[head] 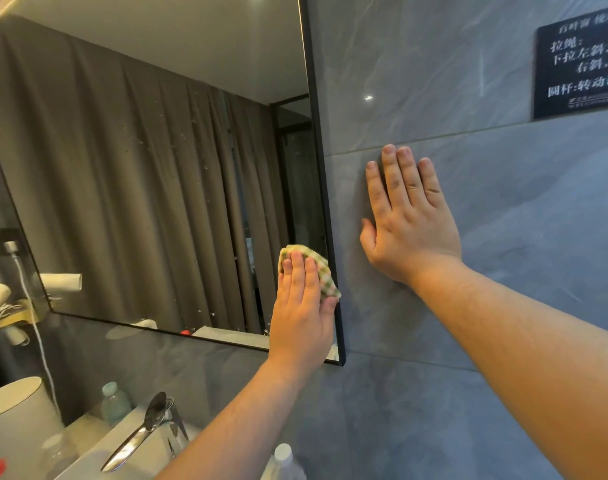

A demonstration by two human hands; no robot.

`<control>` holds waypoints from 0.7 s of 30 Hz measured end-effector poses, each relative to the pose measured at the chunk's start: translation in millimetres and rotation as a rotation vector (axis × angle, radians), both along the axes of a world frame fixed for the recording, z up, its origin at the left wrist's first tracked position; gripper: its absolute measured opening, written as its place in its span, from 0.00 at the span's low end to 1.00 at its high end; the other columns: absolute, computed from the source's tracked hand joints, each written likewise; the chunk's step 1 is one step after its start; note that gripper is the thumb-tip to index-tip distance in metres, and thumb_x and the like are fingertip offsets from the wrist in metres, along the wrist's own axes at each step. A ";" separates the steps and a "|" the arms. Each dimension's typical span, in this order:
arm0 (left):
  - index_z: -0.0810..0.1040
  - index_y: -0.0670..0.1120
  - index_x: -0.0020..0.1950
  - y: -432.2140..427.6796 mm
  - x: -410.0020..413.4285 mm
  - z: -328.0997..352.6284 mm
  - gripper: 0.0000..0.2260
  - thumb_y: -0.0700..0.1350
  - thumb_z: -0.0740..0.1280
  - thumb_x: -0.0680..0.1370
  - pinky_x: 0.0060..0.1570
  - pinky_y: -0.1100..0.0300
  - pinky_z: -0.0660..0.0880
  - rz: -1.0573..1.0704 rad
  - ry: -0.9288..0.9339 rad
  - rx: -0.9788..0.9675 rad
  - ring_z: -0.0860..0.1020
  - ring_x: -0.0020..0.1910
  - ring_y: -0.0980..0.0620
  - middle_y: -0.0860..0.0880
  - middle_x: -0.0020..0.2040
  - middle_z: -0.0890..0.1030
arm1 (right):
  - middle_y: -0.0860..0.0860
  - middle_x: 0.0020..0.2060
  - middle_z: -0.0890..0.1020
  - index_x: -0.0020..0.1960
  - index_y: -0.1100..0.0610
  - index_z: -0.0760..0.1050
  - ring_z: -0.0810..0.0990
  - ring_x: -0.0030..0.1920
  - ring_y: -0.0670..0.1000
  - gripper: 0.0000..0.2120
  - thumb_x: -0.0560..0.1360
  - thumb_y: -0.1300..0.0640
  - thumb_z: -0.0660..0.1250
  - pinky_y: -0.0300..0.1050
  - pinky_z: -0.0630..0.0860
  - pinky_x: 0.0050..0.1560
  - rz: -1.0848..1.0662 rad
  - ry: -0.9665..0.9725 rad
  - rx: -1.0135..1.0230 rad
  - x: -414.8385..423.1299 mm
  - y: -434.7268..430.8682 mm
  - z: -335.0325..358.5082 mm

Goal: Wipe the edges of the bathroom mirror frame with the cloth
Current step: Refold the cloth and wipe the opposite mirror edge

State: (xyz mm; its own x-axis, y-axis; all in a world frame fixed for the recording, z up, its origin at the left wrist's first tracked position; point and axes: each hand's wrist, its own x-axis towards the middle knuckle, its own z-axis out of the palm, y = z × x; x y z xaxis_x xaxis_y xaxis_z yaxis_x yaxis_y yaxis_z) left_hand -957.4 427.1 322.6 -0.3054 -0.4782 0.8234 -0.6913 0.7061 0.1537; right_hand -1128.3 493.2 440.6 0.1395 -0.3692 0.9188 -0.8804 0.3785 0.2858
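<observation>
— Checked green-and-cream cloth (pixel 311 268), bunched under the left hand (pixel 301 313) — why pressed flat like that instead of gripped?

— Straight fingers spread the pressure. The palm pins the cloth to the glass right against the black mirror frame (pixel 325 216), near its lower right corner, so the wad's outer edge rubs the frame's inner lip. The thumb seems tucked round the cloth's right side, though the view is too tight there to be sure.

— And the right hand (pixel 411 223)? It holds nothing.

— Flat on the grey tiled wall (pixel 469 81), fingers extended and together, just beside the frame. I'd judge it a brace: leaning in over the basin, the person steadies against the tile.

— How far along, would you say?

— Spots show on the glass, and the cloth sits low on the right edge. The bottom rail looks the natural next run.

— Any risk?

— The faucet (pixel 146 431) and bottles (pixel 114 403) stand below the elbow; a wide sweep could knock them.
</observation>
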 end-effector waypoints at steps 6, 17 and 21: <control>0.42 0.46 0.78 -2.0 1.8 3.7 0.30 0.57 0.47 0.81 0.75 0.56 0.41 0.021 -0.022 0.004 0.37 0.78 0.55 0.50 0.79 0.42 | 0.63 0.79 0.46 0.80 0.63 0.46 0.43 0.79 0.60 0.37 0.78 0.45 0.51 0.56 0.37 0.78 -0.014 0.014 0.013 -1.6 0.3 -1.4; 0.45 0.45 0.80 -2.0 -6.0 68.9 0.29 0.51 0.55 0.83 0.75 0.58 0.39 0.011 0.095 -0.022 0.38 0.77 0.54 0.49 0.80 0.43 | 0.62 0.79 0.46 0.80 0.63 0.46 0.43 0.79 0.60 0.36 0.79 0.45 0.50 0.56 0.37 0.78 -0.013 0.016 0.013 -0.7 0.9 -9.3; 0.45 0.46 0.79 2.3 -9.4 38.8 0.29 0.54 0.53 0.83 0.77 0.54 0.45 -0.003 0.080 -0.026 0.42 0.79 0.50 0.47 0.80 0.46 | 0.62 0.79 0.46 0.80 0.63 0.46 0.42 0.79 0.60 0.35 0.79 0.45 0.49 0.56 0.37 0.78 -0.017 0.014 0.012 -0.3 0.7 -12.2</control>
